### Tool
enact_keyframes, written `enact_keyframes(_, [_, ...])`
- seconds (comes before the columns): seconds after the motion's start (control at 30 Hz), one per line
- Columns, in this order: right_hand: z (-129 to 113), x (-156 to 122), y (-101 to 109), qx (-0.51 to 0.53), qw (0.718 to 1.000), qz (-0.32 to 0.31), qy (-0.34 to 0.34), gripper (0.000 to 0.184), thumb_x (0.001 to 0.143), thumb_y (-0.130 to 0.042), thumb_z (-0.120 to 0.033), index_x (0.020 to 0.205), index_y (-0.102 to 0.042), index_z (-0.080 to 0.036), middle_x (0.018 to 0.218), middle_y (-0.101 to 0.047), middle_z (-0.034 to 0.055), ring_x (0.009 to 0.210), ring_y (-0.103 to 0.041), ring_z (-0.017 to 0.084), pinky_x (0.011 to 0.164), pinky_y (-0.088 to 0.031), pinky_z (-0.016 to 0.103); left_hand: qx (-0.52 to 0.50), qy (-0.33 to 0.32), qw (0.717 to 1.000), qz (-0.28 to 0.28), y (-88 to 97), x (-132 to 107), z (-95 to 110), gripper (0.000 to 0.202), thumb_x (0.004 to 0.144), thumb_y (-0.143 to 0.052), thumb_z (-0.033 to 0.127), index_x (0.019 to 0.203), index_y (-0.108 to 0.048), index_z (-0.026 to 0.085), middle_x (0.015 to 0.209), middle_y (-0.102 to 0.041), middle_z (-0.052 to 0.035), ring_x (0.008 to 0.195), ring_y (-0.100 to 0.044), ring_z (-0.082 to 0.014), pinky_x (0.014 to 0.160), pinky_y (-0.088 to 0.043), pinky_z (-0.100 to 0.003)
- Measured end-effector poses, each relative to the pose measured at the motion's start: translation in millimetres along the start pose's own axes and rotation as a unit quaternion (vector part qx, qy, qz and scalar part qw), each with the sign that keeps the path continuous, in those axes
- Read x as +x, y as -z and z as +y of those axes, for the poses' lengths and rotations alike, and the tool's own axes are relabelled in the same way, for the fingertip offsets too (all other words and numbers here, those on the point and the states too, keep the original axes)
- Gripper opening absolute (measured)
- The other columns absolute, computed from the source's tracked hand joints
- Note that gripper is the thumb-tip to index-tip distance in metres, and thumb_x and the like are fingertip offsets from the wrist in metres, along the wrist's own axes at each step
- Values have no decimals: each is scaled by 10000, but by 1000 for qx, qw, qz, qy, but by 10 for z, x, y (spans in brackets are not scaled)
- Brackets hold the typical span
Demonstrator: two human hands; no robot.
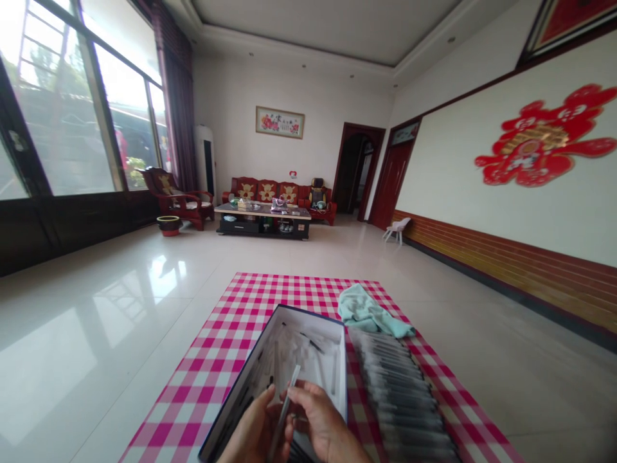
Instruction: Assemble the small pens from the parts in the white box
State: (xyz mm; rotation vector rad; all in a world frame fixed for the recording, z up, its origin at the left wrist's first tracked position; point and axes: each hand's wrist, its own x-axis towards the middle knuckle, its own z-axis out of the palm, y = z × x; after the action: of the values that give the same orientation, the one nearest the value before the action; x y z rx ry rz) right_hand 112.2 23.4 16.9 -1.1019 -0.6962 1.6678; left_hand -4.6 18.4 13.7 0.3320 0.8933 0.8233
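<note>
My left hand (253,427) and my right hand (322,418) are low in the view, both closed around a slim pale stick in a clear sleeve (284,411), which tilts upward between them. Just beyond the hands lies an open dark-edged box with a white inside (308,341), holding several thin sleeved sticks with dark tips. My hands are over its near end and hide part of it. To the right of the box, many similar wrapped sticks lie side by side in a long row (400,399).
Beneath everything is a pink-and-white checked cloth (212,366) on a glossy tiled floor (120,302). A crumpled pale teal towel (369,314) lies beyond the box. Further off stand a cluttered coffee table (263,218), a red sofa (270,191) and a wooden armchair (178,199).
</note>
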Motion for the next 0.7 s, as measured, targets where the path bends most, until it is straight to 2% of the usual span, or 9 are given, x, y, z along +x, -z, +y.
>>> enact_keyframes(0.1, [18,26,48,60,998,13,6,190,638,-688,-237,793,-632,-143,671,-678,18,631,-639,163,569,-485,265,-38,31,999,-1,-3,-39,25,351,854,-494,443,787,-621,122,464,-616,-27,393,-605,-156,373,-461,-218])
enact_keyframes(0.17, [10,53,82,102,995,19,0,195,623,-718,-234,773,-629,-145,693,-689,28,657,-643,172,565,-484,264,-58,20,998,20,-4,-60,45,320,850,-518,431,831,-616,127,487,-628,-30,422,-624,-164,386,-470,-221])
enact_keyframes(0.27, [-57,84,108,158,987,27,-2,199,619,-744,-245,743,-620,-149,705,-696,27,623,-630,147,570,-483,256,-69,-29,995,63,-11,-85,67,260,833,-572,393,870,-597,137,528,-638,-24,446,-639,-165,393,-476,-220])
enact_keyframes(0.4, [-174,87,90,230,971,54,44,221,618,-773,-233,768,-633,-153,730,-707,25,631,-627,134,610,-499,261,-69,-114,989,68,-35,-104,62,199,821,-617,332,857,-583,139,553,-620,-1,435,-628,-137,365,-455,-188])
enact_keyframes(0.57, [-177,59,94,212,968,71,116,246,631,-784,-254,806,-633,-170,809,-713,24,688,-635,142,622,-502,260,-57,-182,978,88,-49,-92,44,102,792,-650,149,742,-566,121,537,-600,12,435,-620,-113,377,-484,-177])
enact_keyframes(0.7, [-130,10,142,166,980,32,102,263,680,-756,-284,878,-614,-185,923,-710,38,735,-654,166,649,-499,285,-63,-188,975,99,-34,-73,41,132,741,-702,110,729,-571,126,511,-594,29,419,-618,-100,388,-495,-159])
